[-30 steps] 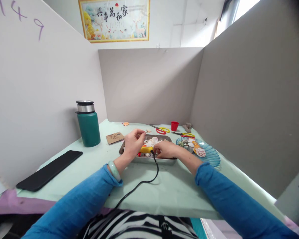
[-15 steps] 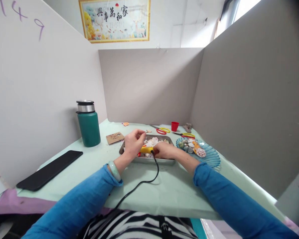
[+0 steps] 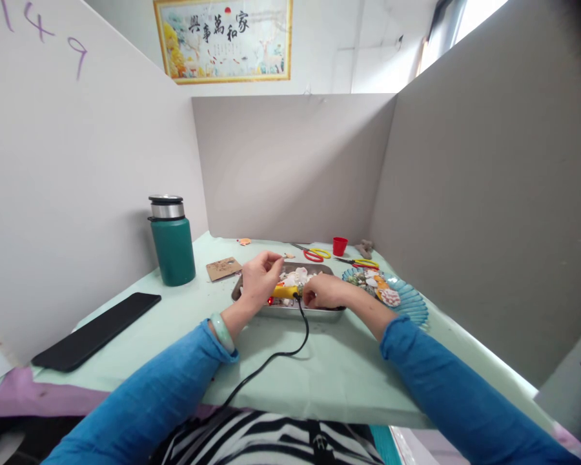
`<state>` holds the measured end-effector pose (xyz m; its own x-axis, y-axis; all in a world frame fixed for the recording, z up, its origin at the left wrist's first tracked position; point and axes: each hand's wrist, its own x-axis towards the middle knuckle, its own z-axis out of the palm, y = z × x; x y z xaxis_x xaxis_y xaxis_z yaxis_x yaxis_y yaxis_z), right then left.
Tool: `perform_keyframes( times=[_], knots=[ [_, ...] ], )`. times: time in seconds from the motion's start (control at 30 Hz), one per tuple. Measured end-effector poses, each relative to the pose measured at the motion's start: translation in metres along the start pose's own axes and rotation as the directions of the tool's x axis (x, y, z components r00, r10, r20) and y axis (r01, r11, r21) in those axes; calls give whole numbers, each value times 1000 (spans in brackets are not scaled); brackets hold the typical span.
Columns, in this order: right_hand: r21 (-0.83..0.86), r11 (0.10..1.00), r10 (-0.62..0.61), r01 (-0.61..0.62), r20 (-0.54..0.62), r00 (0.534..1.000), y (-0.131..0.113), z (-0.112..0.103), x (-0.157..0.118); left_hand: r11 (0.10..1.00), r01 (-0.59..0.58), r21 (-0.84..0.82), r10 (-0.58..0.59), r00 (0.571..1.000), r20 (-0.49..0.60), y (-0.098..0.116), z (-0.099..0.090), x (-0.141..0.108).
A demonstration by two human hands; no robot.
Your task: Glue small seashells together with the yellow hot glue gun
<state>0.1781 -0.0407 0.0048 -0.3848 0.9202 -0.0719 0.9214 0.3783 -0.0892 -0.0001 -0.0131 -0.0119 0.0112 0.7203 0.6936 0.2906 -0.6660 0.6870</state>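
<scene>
Shifting since a second ago: the right hand (image 3: 325, 291) has slid a touch forward and to the right over the metal tray (image 3: 290, 310); the left hand (image 3: 259, 279) has kept its place, so the work over the tray looks to be carrying on with only small adjustments.
Left hand: raised above the tray's left end, wrist bent, thumb and forefinger pressed together at the tips as if pinching something small; what it is I cannot tell.
Right hand: low over the tray's right half, knuckles up, fingers curled down; whether they grip anything is hidden.
Yellow tool (image 3: 285, 292): lies between the two hands in the tray, a red light at its left end, its black cord (image 3: 290, 345) trailing back across the surface toward the body.
Shells (image 3: 297, 276): heaped in the tray just beyond the hands.
Blue dish (image 3: 411, 303): just right of the tray, holding more shells.
Green flask (image 3: 171, 241): well apart, at the left.
</scene>
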Motion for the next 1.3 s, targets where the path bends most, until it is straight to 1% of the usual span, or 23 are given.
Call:
perform_keyframes(
  times=[0.07,0.13,0.2,0.23,0.27,0.33,0.4,0.5,0.6,0.7,0.8,0.9,1.07,1.13,1.23,1.3],
  knots=[
    [-16,997,73,-74,-84,994,2,7,7,1000,3,5,-3,1000,-2,0,0,0],
    [18,994,106,-104,-197,975,6,11,12,1000,8,8,-8,1000,-2,1,0,0],
    [137,988,101,-68,-249,963,10,11,14,1000,12,9,-12,1000,0,1,0,0],
    [230,972,115,-58,-242,963,11,9,13,1000,12,8,-12,1000,1,1,0,0],
    [337,939,141,-64,-211,967,12,7,11,1000,10,7,-11,1000,2,2,0,0],
    [537,839,188,-85,-140,972,10,2,6,1000,6,7,-7,1000,4,1,0,0],
    [684,727,207,-68,-123,971,6,-2,2,1000,6,12,-6,1000,9,1,0,0],
    [829,559,204,31,-174,963,3,-5,-1,1000,10,21,-10,1000,17,1,0,0],
    [890,419,209,179,-287,935,3,-4,1,1000,12,14,-12,1000,26,1,0,0],
    [890,337,239,308,-398,886,3,-4,2,1000,19,1,-19,999,31,2,0,0],
    [866,293,269,405,-482,834,-2,-5,1,1000,20,3,-20,999,33,2,1,0],
    [827,300,280,476,-553,785,-9,-7,-2,1000,8,13,-9,999,39,1,1,-1],
    [755,408,254,513,-634,731,-14,-7,-5,1000,3,14,-3,999,41,3,0,-1],
    [699,494,192,517,-668,719,-16,-4,-5,1000,7,9,-8,999,40,4,0,-1],
    [546,657,65,520,-728,682,-22,0,-6,1000,-4,12,3,999,37,6,0,-1],
    [485,705,32,518,-751,660,-27,4,-5,1000,-17,22,16,999,35,7,0,-2]
  ],
)
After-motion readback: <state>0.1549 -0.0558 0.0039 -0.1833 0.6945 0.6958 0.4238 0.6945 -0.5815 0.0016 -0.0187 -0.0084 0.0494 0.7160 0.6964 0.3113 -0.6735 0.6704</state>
